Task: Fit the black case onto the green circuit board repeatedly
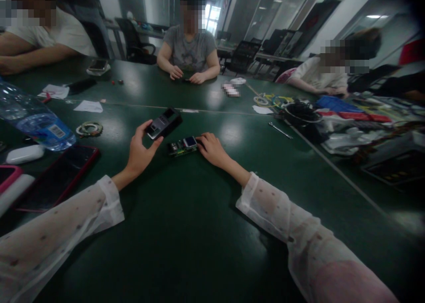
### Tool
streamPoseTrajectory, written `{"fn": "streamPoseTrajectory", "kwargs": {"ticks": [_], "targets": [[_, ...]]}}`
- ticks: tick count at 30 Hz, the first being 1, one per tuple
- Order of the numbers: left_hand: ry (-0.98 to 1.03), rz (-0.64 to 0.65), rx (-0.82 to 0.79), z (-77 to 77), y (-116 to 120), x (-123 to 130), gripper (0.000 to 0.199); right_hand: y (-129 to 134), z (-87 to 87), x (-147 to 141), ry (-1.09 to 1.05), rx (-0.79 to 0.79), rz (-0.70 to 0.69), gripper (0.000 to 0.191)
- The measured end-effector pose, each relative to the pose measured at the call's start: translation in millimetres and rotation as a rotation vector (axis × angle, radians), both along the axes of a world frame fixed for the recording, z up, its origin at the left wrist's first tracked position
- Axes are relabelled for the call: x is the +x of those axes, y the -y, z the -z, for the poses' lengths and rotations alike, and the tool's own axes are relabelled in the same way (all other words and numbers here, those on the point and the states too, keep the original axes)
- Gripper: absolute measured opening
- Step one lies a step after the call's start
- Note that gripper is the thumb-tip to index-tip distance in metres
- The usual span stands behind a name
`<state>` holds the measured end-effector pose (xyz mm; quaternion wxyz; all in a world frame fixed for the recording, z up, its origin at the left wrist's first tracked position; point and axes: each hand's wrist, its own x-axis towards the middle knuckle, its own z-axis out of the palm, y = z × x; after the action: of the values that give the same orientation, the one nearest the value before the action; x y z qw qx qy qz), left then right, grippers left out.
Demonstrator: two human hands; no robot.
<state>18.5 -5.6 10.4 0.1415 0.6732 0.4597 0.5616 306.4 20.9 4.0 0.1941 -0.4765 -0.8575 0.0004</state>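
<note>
My left hand (141, 148) grips a dark plastic device casing (165, 122) between thumb and fingers, tilted just above the table. Close to its right lies a small green circuit board (182, 146) with a little square screen on its right part. My right hand (212, 149) rests on the table at the board's right end, its fingertips touching or nearly touching the screen's edge. Those fingers are bent and close together; whether they pinch the board is hard to make out.
A water bottle (40, 117), a red-edged phone (63, 176), a white case (25, 154) and a bracelet (89, 129) lie at left. A wrench (280, 130) and a heap of cables and parts (352, 117) are at right. Several people sit around the green table (172, 232).
</note>
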Motion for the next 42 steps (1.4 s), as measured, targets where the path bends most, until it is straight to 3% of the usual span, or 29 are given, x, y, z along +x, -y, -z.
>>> {"fn": "streamPoseTrajectory", "kwargs": {"ticks": [8, 17, 31, 42], "targets": [[0.093, -0.023, -0.292, 29.5, -26.4, -14.1, 0.056, 1.4, -1.6, 0.5, 0.011, 0.003, 0.004, 0.034], [0.093, 0.010, -0.347, 21.8, -21.6, -9.4, 0.056, -0.5, 1.0, 0.0, 0.009, 0.016, 0.006, 0.034], [0.068, 0.020, -0.312, 32.8, -27.8, -15.3, 0.058, 1.7, -2.6, 0.2, 0.014, -0.009, 0.005, 0.034], [0.071, 0.032, -0.305, 30.0, -25.1, -12.9, 0.058, 0.4, -0.7, 0.0, 0.008, -0.004, 0.009, 0.034]]}}
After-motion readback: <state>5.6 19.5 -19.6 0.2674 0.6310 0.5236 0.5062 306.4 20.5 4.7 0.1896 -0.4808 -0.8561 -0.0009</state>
